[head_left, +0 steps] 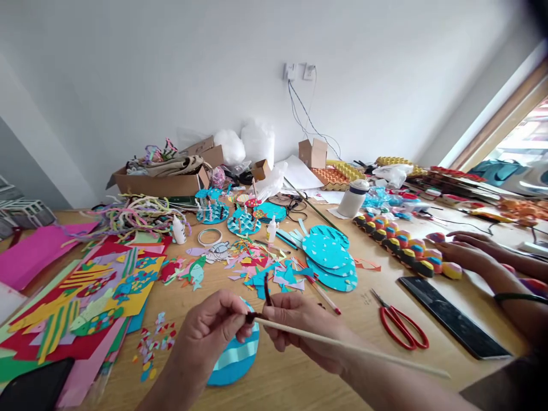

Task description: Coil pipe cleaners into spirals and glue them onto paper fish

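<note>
The big table [295, 391] has a blue board [233, 371] near the hands; its wavy strip is on, but I see no fish. Two fish scenes [213, 213] look done. A pale stick [291, 329] crosses the right hand [295, 319]. That hand pinches brown fuzzy wire [268, 288]; the left hand [222, 319] pinches its curled part at the stick's tip. Some looks wound; a loose bit is left.

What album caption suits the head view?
Left hand and right hand hold a pipe cleaner at one end of a stick.

blue disc [233, 368]: partly behind left hand [216, 322] | black device [36, 385]: cut off, lower left corner
</note>
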The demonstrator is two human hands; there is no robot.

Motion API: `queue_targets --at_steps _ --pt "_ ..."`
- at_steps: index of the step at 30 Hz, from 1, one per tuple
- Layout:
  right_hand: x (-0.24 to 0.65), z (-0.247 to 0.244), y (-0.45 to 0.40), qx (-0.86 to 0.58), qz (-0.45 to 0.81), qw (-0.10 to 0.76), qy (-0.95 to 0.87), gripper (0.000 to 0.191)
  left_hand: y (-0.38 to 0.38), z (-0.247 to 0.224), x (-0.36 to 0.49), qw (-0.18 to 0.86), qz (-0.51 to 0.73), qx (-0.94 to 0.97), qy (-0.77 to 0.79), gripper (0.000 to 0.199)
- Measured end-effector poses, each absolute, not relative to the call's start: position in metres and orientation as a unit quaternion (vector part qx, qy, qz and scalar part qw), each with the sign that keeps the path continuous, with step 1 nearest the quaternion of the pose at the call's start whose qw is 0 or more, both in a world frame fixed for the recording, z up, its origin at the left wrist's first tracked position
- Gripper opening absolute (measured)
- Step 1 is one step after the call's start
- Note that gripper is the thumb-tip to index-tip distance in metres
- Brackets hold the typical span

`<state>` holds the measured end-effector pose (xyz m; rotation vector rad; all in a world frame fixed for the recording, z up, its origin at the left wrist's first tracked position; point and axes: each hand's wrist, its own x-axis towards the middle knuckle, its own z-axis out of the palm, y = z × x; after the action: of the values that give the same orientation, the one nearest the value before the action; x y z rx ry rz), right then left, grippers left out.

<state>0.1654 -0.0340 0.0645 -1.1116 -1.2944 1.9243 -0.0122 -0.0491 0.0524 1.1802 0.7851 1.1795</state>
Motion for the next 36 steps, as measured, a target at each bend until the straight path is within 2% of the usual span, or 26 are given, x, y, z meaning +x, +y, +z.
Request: queue_targets --at_steps 2,4,6,8,9,11,13,16,21,26,29,32,34,36 --pt "0.166 0.056 -0.036 -0.455 0.633 0.314 -0.542 0.038 -0.046 0.057 -0.011 0.612 0.529 0.466 0.358 0.011" --pt "0.167 0.049 -0.038 -0.512 0.464 0.355 -0.63 0.037 -0.043 0.061 -0.012 0.616 0.549 0.423 0.376 0.014" --pt "0.167 0.042 -0.04 -0.525 0.253 0.419 -0.696 0.027 -0.042 0.061 -0.013 0.626 0.558 0.383 0.387 0.017" --pt "0.164 0.036 -0.041 -0.477 0.084 0.482 -0.73 0.008 -0.041 0.058 -0.013 0.645 0.554 0.353 0.39 0.019" --pt "0.161 0.034 -0.039 -0.449 0.027 0.5 -0.74 0.009 -0.041 0.056 -0.013 0.655 0.55 0.342 0.388 0.02" --pt "0.155 0.033 -0.033 -0.408 -0.037 0.51 -0.756 0.025 -0.042 0.052 -0.012 0.674 0.542 0.329 0.379 0.02" --pt "0.15 0.034 -0.024 -0.383 -0.046 0.5 -0.775 0.027 -0.043 0.051 -0.011 0.689 0.533 0.322 0.37 0.019" --pt "0.145 0.034 -0.011 -0.354 -0.001 0.497 -0.792 0.015 -0.044 0.051 -0.012 0.701 0.528 0.307 0.368 0.019" --pt "0.134 0.018 -0.02 -0.391 0.047 0.465 -0.793 0.022 -0.039 0.049 -0.016 0.642 0.602 0.278 0.385 0.025" --pt "0.124 0.021 -0.047 -0.447 0.051 0.368 -0.814 0.028 -0.03 0.032 -0.021 0.482 0.624 0.405 0.463 0.013" --pt "0.131 0.045 -0.054 -0.445 0.021 0.288 -0.848 0.021 -0.03 0.024 -0.026 0.324 0.564 0.563 0.51 0.005" --pt "0.146 0.077 -0.049 -0.435 -0.014 0.198 -0.878 0.014 -0.033 0.03 -0.03 0.234 0.5 0.679 0.483 0.011" --pt "0.158 0.098 -0.039 -0.431 -0.005 0.135 -0.892 0.013 -0.037 0.04 -0.033 0.254 0.46 0.721 0.451 0.012" --pt "0.17 0.114 -0.026 -0.424 0.089 0.103 -0.895 0.014 -0.041 0.05 -0.036 0.347 0.412 0.724 0.43 0.013"
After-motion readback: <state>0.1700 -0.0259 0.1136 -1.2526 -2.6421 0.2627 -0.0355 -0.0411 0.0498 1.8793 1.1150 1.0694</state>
